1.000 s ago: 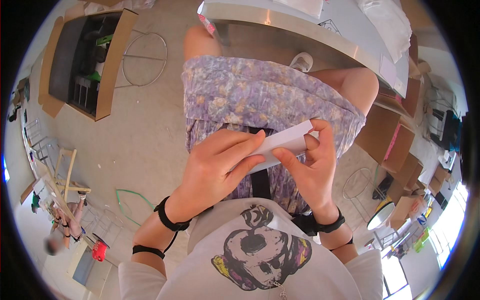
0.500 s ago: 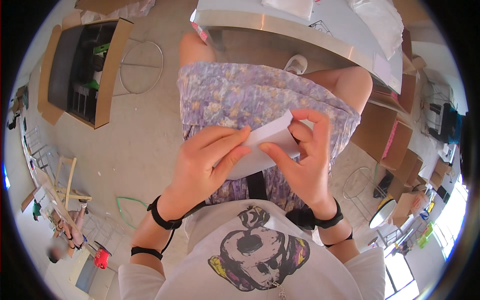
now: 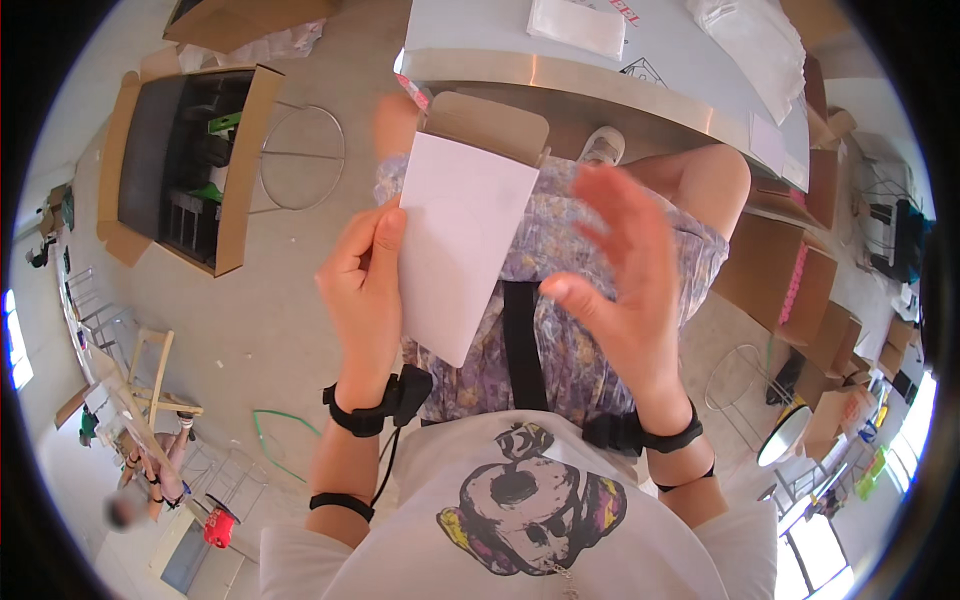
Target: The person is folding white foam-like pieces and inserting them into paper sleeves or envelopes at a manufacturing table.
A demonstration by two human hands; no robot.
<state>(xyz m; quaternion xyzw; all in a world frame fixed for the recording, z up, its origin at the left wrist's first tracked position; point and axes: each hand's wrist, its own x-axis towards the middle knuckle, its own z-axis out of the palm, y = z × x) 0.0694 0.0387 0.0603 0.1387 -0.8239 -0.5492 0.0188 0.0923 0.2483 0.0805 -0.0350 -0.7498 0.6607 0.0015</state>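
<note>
A white cardboard box (image 3: pixel 460 235) stands out above my lap, its far end open with a brown-grey inner flap folded up. My left hand (image 3: pixel 365 270) grips the box along its left side, with the thumb on the white face. Apart from the box, to its right, is my right hand (image 3: pixel 630 285), empty, fingers spread and slightly blurred. Whether anything is inside the box I cannot tell.
A metal-edged table (image 3: pixel 580 80) lies ahead, with a stack of white sheets (image 3: pixel 578 28) and clear plastic bags (image 3: pixel 755 45). At left stands an open carton (image 3: pixel 190 165) beside a round metal stool frame (image 3: pixel 300 158). Brown cartons (image 3: pixel 775 265) stand right. Another person (image 3: pixel 150 470) is far left.
My right hand has let go of the white box and moved aside, opening. The box has turned in my left hand, so its long face and open flap end now show.
</note>
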